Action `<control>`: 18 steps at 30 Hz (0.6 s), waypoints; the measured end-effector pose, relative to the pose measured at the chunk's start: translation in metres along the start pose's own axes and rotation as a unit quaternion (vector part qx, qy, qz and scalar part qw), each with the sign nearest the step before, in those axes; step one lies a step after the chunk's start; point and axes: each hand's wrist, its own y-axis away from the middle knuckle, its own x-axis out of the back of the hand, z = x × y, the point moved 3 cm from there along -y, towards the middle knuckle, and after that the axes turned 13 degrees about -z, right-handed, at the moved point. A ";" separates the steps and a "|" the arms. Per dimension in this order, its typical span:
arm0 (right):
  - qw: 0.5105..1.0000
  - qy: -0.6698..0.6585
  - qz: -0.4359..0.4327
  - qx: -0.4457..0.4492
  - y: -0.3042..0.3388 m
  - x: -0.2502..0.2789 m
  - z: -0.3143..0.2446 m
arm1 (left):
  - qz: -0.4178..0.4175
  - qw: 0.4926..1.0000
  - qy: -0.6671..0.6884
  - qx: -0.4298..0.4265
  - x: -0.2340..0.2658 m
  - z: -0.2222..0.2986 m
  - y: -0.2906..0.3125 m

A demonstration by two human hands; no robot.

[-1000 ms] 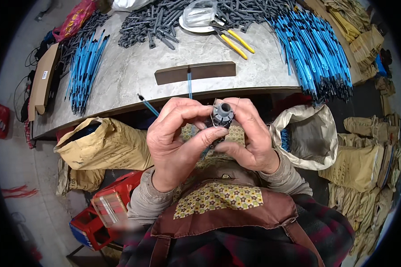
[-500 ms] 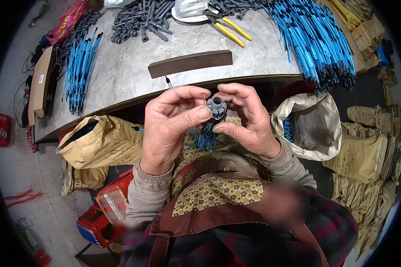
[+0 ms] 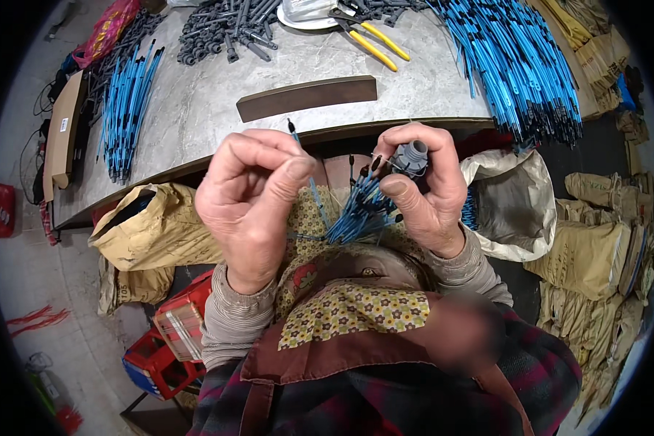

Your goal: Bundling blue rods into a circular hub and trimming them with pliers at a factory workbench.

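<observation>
My right hand (image 3: 432,189) grips a grey plastic threaded fitting (image 3: 412,158) between thumb and fingers, its round open end facing up. A thin wire or thread (image 3: 382,157) shows against the fitting's left side. Left of it, apart from the fitting, my left hand (image 3: 251,196) is closed in a pinch of thumb and forefinger; what is in the pinch, if anything, is too small to make out. Below and between the hands, a bunch of thin blue sticks (image 3: 360,211) with black tips lies over my lap. One black-tipped stick (image 3: 291,126) rises behind my left fingers.
On the grey table (image 3: 196,109) lie a dark curved block (image 3: 309,98), yellow-handled pliers (image 3: 374,47), grey plastic fittings (image 3: 225,33) and bundles of blue sticks (image 3: 519,69). A yellowish sack (image 3: 160,232) stands at left, an open white sack (image 3: 512,211) at right. A red crate (image 3: 185,327) is lower left.
My hands have moved apart. The left has let go of the grey fitting and shifted left, now pinching; the right has carried the fitting right and tilted it. The blue sticks show more.
</observation>
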 end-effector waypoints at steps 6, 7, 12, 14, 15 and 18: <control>0.998 -0.053 -0.013 0.005 0.000 0.004 0.012 | -0.048 0.941 -0.184 -0.280 0.008 0.059 0.019; 0.998 -0.067 -0.014 0.006 0.001 0.005 0.012 | -0.048 0.932 -0.213 -0.290 0.026 0.074 0.027; 0.995 -0.098 -0.026 0.017 0.000 0.011 0.009 | 0.124 0.984 -0.127 0.027 0.080 -0.022 0.022; 0.993 -0.102 -0.057 0.014 -0.005 0.009 0.003 | 0.052 0.992 0.013 0.114 0.057 -0.056 0.030; 0.992 -0.101 -0.070 0.009 -0.005 0.008 0.003 | 0.010 0.983 0.108 0.150 0.040 -0.063 0.033; 0.993 -0.080 -0.081 0.000 -0.003 0.002 0.003 | -0.070 0.968 0.196 0.140 0.007 -0.060 0.031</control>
